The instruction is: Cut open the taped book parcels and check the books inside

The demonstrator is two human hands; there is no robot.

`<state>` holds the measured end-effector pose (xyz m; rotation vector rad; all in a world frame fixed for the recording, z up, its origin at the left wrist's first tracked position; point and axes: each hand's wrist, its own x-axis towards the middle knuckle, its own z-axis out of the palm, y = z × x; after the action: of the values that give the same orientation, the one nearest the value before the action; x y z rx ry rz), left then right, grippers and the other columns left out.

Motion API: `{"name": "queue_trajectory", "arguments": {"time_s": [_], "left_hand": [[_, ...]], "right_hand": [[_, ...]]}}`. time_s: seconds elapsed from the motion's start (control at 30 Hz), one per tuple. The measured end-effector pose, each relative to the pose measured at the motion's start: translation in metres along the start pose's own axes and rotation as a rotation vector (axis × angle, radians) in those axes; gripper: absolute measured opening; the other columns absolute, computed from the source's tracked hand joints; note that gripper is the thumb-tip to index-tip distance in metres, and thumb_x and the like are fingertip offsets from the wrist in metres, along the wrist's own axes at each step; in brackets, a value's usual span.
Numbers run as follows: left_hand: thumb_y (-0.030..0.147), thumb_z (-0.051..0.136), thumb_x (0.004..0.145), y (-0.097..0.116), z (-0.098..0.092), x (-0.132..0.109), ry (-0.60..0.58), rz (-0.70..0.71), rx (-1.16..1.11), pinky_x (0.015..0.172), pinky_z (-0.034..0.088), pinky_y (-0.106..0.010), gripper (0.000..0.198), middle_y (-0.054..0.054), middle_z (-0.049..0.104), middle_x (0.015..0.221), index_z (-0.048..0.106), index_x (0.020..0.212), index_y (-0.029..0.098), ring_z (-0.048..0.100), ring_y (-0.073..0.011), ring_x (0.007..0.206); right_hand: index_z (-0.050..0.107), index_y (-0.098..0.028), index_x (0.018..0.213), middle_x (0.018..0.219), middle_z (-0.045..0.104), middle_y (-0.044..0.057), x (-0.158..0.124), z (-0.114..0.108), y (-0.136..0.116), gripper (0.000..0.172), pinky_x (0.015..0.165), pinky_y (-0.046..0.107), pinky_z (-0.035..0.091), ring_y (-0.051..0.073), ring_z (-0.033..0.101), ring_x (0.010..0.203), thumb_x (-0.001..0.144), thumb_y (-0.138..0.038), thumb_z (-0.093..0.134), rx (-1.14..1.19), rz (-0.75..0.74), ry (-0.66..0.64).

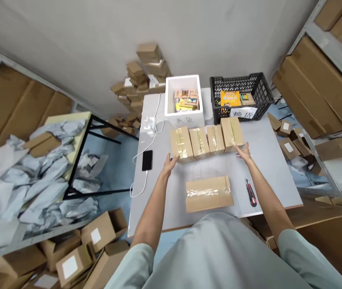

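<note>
Four taped cardboard boxes would be too exact to stress; several stand in a row on the grey table (210,168). My left hand (169,163) is at the near left corner of the leftmost box (182,143), thumb and fingers apart. At the other end, my right hand (243,152) has its fingers spread against the near right corner of the rightmost box (232,132). Two smaller boxes, a left one (199,142) and a right one (215,139), sit between them. Closer to my body lies a longer taped box (209,194).
A white foam box (184,119) and a black plastic crate (234,113) holding small packages stand behind the row. A red-and-black utility knife (251,192) lies at right, a charging phone (147,160) at left. Shelves, grey bags (47,172) and cartons flank the table.
</note>
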<state>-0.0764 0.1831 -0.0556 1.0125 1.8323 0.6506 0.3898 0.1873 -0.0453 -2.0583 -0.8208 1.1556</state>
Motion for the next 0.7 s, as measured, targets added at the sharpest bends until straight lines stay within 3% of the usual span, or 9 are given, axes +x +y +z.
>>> {"name": "queue_trajectory", "arguments": {"time_s": [0.1, 0.2, 0.37, 0.5, 0.7], "left_hand": [[0.059, 0.074, 0.102, 0.013, 0.005, 0.011, -0.051, -0.045, -0.049, 0.131, 0.049, -0.052, 0.078, -0.02, 0.073, 0.158, 0.055, 0.168, 0.022, 0.064, -0.0348, 0.155], [0.056, 0.075, 0.099, 0.017, 0.006, 0.009, -0.09, -0.053, -0.071, 0.132, 0.048, -0.05, 0.075, -0.02, 0.074, 0.158, 0.059, 0.163, 0.021, 0.065, -0.0353, 0.155], [0.058, 0.081, 0.09, 0.026, 0.021, 0.003, -0.164, -0.047, -0.057, 0.131, 0.049, -0.054, 0.081, -0.02, 0.078, 0.151, 0.063, 0.159, 0.02, 0.067, -0.0401, 0.151], [0.056, 0.078, 0.091, 0.041, 0.066, 0.004, -0.214, 0.013, -0.03, 0.129, 0.052, -0.049, 0.08, -0.021, 0.077, 0.151, 0.063, 0.159, 0.015, 0.068, -0.0387, 0.148], [0.054, 0.076, 0.094, 0.08, 0.154, 0.02, -0.23, 0.137, 0.056, 0.119, 0.059, -0.049, 0.07, -0.022, 0.08, 0.142, 0.068, 0.149, 0.012, 0.075, -0.0377, 0.133]], "right_hand": [[0.02, -0.017, 0.184, 0.163, 0.066, 0.027, 0.013, 0.012, -0.011, 0.128, 0.068, 0.036, 0.073, 0.022, 0.082, 0.077, 0.089, -0.067, 0.089, 0.065, 0.026, -0.021], [0.028, -0.02, 0.181, 0.153, 0.074, 0.019, 0.016, 0.014, -0.007, 0.11, 0.067, 0.032, 0.072, 0.018, 0.079, 0.068, 0.094, -0.054, 0.086, 0.111, 0.005, -0.029], [0.039, -0.023, 0.175, 0.147, 0.078, 0.015, 0.022, -0.018, 0.017, 0.103, 0.063, 0.03, 0.07, 0.017, 0.078, 0.064, 0.09, -0.049, 0.089, 0.125, -0.002, -0.01], [0.038, -0.026, 0.172, 0.15, 0.077, 0.014, 0.034, -0.065, 0.037, 0.107, 0.058, 0.027, 0.068, 0.015, 0.077, 0.063, 0.084, -0.051, 0.092, 0.138, 0.038, 0.032], [0.036, -0.023, 0.173, 0.157, 0.072, 0.017, 0.073, -0.138, 0.041, 0.094, 0.068, 0.027, 0.069, 0.016, 0.079, 0.077, 0.092, -0.043, 0.082, 0.155, 0.08, 0.098]]}}
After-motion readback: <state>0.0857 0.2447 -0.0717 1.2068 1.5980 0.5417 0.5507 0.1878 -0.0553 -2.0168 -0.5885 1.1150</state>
